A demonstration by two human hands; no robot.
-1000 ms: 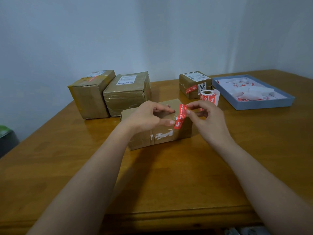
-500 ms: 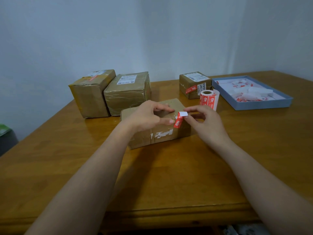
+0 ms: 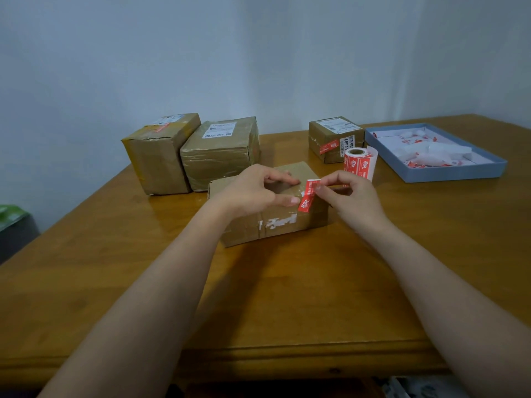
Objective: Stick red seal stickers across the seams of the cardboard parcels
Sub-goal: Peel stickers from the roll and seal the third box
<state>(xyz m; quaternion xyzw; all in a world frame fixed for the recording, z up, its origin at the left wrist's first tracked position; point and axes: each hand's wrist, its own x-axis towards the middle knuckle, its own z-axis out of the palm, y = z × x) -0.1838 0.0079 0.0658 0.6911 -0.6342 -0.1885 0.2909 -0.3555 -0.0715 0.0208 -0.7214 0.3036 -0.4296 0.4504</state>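
At the far left edge I see a dark bin (image 3: 14,228) with something green on top, beside the wooden table (image 3: 287,297), whose top is glossy and grained. Two taped brown cardboard parcels stand side by side at the back left: the tall parcel (image 3: 156,162) with yellowish tape edges, and touching it the wide parcel (image 3: 219,156), wrapped in shiny clear tape with a white label. In front of me lies the flat parcel (image 3: 273,225), with torn white label scraps on its near face. My left hand (image 3: 253,191) rests on its top, fingers fairly straight, thumb pressing the lower end of the red seal sticker (image 3: 307,198) at the top edge. My right hand (image 3: 353,191) pinches the sticker's upper end and its white backing. Behind sits the sticker roll (image 3: 357,165), upright, just beside the small parcel (image 3: 330,139), already carrying a red seal. At right, a shallow blue tray (image 3: 459,175) holds crumpled white backing scraps with red bits.
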